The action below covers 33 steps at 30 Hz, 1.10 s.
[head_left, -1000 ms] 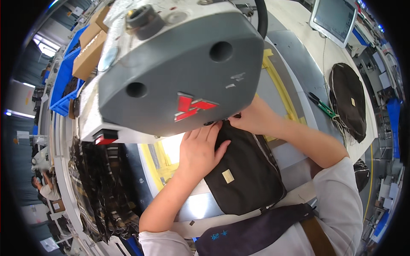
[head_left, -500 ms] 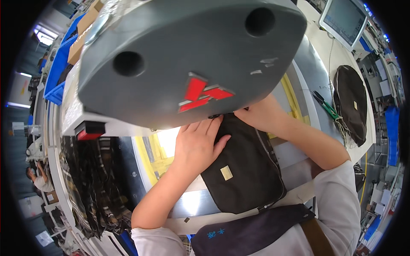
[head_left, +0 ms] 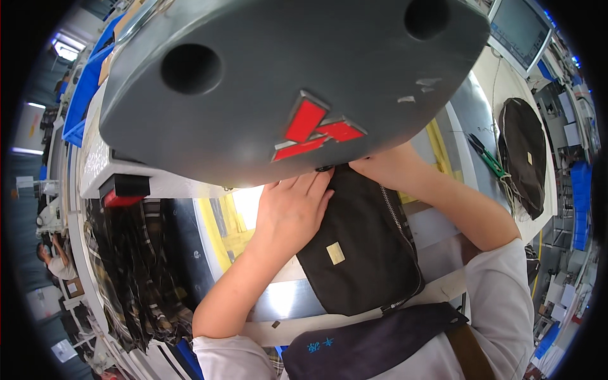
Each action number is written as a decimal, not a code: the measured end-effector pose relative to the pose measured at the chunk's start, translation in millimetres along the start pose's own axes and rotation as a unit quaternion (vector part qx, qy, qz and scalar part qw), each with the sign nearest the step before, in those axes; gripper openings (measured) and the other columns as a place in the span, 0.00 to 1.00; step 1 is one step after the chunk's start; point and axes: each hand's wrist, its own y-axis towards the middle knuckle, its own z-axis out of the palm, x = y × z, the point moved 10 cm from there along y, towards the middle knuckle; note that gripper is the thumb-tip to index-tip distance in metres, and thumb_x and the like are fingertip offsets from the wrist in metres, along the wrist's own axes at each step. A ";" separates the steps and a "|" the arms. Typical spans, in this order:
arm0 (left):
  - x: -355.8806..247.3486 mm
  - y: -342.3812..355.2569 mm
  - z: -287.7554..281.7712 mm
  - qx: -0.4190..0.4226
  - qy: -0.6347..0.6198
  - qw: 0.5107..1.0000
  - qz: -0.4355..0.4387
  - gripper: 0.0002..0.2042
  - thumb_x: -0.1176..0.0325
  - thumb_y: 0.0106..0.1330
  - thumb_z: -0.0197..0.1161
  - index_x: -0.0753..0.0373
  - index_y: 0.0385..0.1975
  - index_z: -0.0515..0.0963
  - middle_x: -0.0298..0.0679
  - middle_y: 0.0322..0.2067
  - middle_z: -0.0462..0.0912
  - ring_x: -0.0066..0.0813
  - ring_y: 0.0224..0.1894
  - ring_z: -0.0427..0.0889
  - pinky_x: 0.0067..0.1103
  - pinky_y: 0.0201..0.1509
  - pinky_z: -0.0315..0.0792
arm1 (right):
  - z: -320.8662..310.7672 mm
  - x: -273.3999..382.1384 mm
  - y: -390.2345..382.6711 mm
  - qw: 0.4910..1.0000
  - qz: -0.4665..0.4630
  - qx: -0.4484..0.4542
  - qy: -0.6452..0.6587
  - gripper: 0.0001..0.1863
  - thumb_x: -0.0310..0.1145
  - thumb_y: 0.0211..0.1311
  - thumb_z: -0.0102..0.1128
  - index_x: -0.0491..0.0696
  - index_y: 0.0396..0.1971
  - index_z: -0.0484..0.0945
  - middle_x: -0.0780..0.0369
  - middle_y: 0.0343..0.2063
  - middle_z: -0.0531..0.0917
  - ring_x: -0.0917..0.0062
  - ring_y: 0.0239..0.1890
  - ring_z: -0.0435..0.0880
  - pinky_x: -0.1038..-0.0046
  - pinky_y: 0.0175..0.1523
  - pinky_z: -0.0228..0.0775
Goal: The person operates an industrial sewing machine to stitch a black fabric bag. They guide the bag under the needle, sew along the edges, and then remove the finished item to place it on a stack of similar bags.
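Observation:
A black fabric pouch piece with a zipper along its right edge and a small pale label lies on the machine bed. Its far end disappears under the grey sewing machine head. My left hand rests on the piece's far left part, fingers stretched forward and lying flat; the fingertips reach the head's lower edge. At the far right corner of the piece, my right hand is closed on the fabric, its fingertips partly hidden by the head. A small black machine part shows between the hands.
Plaid fabric is heaped at the left. To the right lie green-handled snips beside another black fabric piece. A screen stands at the far right, blue bins at the far left. Yellow tape marks the bed.
The machine head looks larger and covers more of the view, as my viewpoint has shifted closer. Both hands stay on the black piece, which has hardly moved.

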 end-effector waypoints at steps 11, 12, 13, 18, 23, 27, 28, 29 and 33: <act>3.7 -1.9 1.0 -0.025 0.004 1.000 0.011 0.16 0.77 0.55 0.61 0.60 0.45 0.78 0.32 0.47 0.81 0.31 0.45 0.80 0.27 0.50 0.70 | -4.0 31.9 -9.8 0.989 -0.112 0.010 -0.095 0.03 0.26 0.52 0.58 0.45 0.26 0.81 0.61 0.30 0.79 0.66 0.32 0.81 0.66 0.36 0.74; 4.9 -3.0 -0.1 -0.025 0.007 1.000 0.011 0.16 0.77 0.55 0.61 0.60 0.45 0.78 0.33 0.47 0.81 0.31 0.46 0.80 0.27 0.50 0.71 | -1.8 38.5 -9.9 0.984 -0.141 0.008 -0.108 0.03 0.26 0.52 0.58 0.46 0.25 0.81 0.61 0.30 0.80 0.66 0.34 0.81 0.66 0.37 0.75; 4.8 -3.3 -0.4 -0.025 0.011 1.000 0.012 0.15 0.77 0.55 0.61 0.60 0.45 0.78 0.33 0.47 0.81 0.31 0.46 0.81 0.27 0.50 0.71 | -1.7 37.9 -9.5 0.984 -0.130 0.013 -0.121 0.04 0.25 0.52 0.58 0.46 0.26 0.82 0.62 0.31 0.80 0.66 0.35 0.81 0.66 0.37 0.75; -0.6 1.3 1.7 -0.034 -0.001 0.999 0.032 0.16 0.77 0.56 0.61 0.61 0.46 0.77 0.35 0.48 0.81 0.33 0.48 0.80 0.27 0.50 0.72 | -5.9 39.0 -15.5 0.972 -0.150 0.017 -0.182 0.07 0.25 0.50 0.61 0.48 0.31 0.83 0.63 0.35 0.80 0.69 0.42 0.80 0.65 0.40 0.75; 2.2 0.6 4.1 -0.018 -0.003 1.000 0.019 0.18 0.76 0.55 0.62 0.61 0.48 0.77 0.36 0.49 0.80 0.35 0.48 0.80 0.27 0.50 0.72 | -4.9 51.8 -28.9 0.949 -0.231 -0.018 -0.212 0.10 0.26 0.47 0.63 0.48 0.34 0.83 0.64 0.41 0.79 0.71 0.48 0.77 0.68 0.47 0.74; -1.8 2.2 0.6 -0.015 0.016 1.000 0.022 0.19 0.76 0.55 0.62 0.61 0.49 0.77 0.36 0.48 0.80 0.34 0.46 0.80 0.28 0.50 0.72 | -2.2 52.9 -33.3 0.947 -0.246 -0.009 -0.205 0.13 0.26 0.49 0.61 0.46 0.38 0.81 0.64 0.42 0.79 0.71 0.50 0.76 0.70 0.51 0.72; -1.2 2.3 2.0 -0.012 0.012 1.000 0.018 0.19 0.76 0.55 0.62 0.61 0.49 0.77 0.36 0.48 0.80 0.34 0.46 0.80 0.28 0.50 0.72 | 0.3 53.1 -34.5 0.943 -0.250 -0.001 -0.221 0.13 0.27 0.50 0.61 0.45 0.39 0.80 0.64 0.42 0.79 0.71 0.50 0.76 0.70 0.51 0.72; -0.2 2.3 3.2 -0.008 0.009 1.000 0.014 0.19 0.76 0.55 0.62 0.60 0.49 0.77 0.36 0.48 0.80 0.34 0.46 0.80 0.28 0.50 0.72 | 2.3 53.9 -35.2 0.938 -0.254 0.007 -0.237 0.14 0.27 0.51 0.60 0.45 0.39 0.80 0.64 0.42 0.79 0.71 0.51 0.76 0.70 0.52 0.73; 2.6 0.8 4.6 -0.012 -0.002 1.000 0.002 0.19 0.75 0.55 0.62 0.60 0.49 0.77 0.36 0.47 0.81 0.33 0.44 0.81 0.29 0.49 0.72 | 7.2 56.3 -40.4 0.918 -0.278 0.003 -0.283 0.14 0.29 0.53 0.58 0.43 0.40 0.79 0.62 0.43 0.79 0.72 0.50 0.77 0.69 0.51 0.73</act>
